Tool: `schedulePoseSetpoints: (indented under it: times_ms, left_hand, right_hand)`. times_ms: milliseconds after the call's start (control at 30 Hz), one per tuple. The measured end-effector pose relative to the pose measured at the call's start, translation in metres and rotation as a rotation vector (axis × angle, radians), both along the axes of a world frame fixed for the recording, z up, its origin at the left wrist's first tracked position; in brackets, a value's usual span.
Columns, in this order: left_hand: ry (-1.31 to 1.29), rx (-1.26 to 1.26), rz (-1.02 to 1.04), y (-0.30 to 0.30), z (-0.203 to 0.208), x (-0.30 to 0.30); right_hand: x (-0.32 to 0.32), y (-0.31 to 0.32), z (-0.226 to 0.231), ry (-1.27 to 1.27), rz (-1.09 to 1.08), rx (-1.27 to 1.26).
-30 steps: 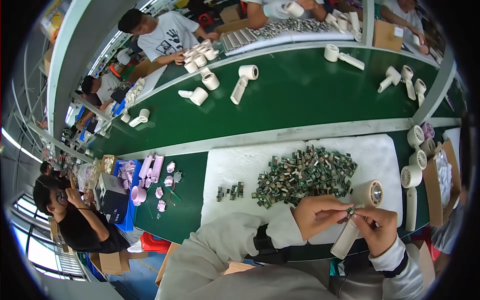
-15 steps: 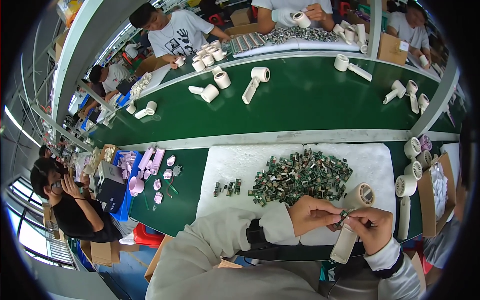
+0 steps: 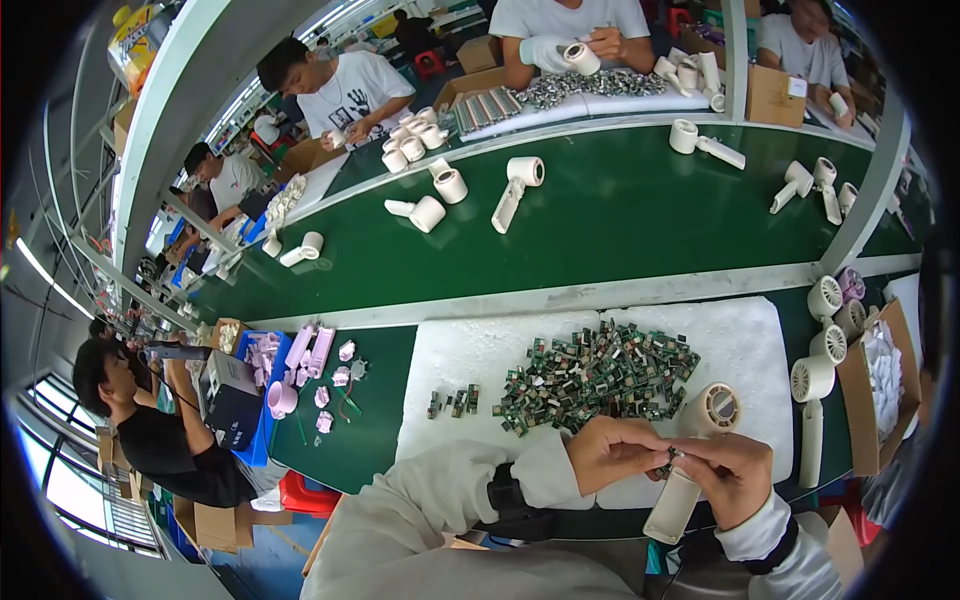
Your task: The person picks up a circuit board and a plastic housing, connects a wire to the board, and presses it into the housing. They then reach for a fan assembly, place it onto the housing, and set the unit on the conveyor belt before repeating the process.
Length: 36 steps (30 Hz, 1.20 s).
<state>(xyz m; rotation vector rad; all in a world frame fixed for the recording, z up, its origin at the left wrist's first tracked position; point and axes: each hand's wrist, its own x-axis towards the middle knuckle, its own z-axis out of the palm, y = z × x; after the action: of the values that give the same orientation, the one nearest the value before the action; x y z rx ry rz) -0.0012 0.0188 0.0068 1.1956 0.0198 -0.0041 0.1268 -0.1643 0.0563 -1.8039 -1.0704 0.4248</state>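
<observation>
My left hand [image 3: 612, 452] and my right hand [image 3: 738, 478] meet at the front of the white foam sheet [image 3: 455, 350]. Both pinch a small green circuit board [image 3: 673, 456] between fingertips, which cover most of it. Beneath them is a cream handheld fan [image 3: 712, 408], its round head past my fingers and its open handle shell pointing toward me. Whether my right hand also steadies the fan, I cannot tell. Beyond my left hand lies a heap of small circuit boards [image 3: 600, 375], with several loose boards [image 3: 458, 402] set apart to its left.
At left, a blue bin [image 3: 262, 425] and pink plastic parts [image 3: 318, 350] sit on the table. Fan bodies [image 3: 812, 375] and a cardboard box [image 3: 858, 400] stand at right. Past a pale rail, a green belt [image 3: 400, 265] carries several cream fans. Other people work beyond it.
My hands have drawn closer together over the circuit board, which is now more covered. The view has tilted slightly, and the person at left has lowered their hands.
</observation>
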Motion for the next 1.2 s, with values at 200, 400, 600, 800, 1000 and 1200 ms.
schedulePoseSetpoints:
  times_ms: [200, 400, 600, 800, 1000, 1200]
  left_hand:
    - [-0.102, 0.283, 0.232, -0.010, 0.005, -0.001]
    - [-0.023, 0.328, 0.257, -0.007, 0.018, 0.000]
    - [-0.055, 0.249, 0.268, -0.009, 0.012, -0.003]
    - [-0.044, 0.191, 0.207, -0.011, 0.004, -0.007]
    - [-0.041, 0.280, 0.220, -0.010, 0.010, 0.008]
    - [-0.034, 0.357, 0.305, -0.003, 0.015, -0.006]
  right_hand:
    - [0.007, -0.001, 0.014, -0.036, 0.073, 0.020]
    - [0.012, 0.001, 0.016, -0.008, 0.135, 0.024]
    - [0.005, -0.002, 0.026, 0.017, 0.152, -0.073]
    - [0.001, -0.005, 0.014, -0.050, 0.117, -0.079]
    - [0.014, -0.006, 0.007, -0.166, 0.124, 0.026]
    - [0.015, 0.000, 0.001, -0.212, 0.135, 0.084]
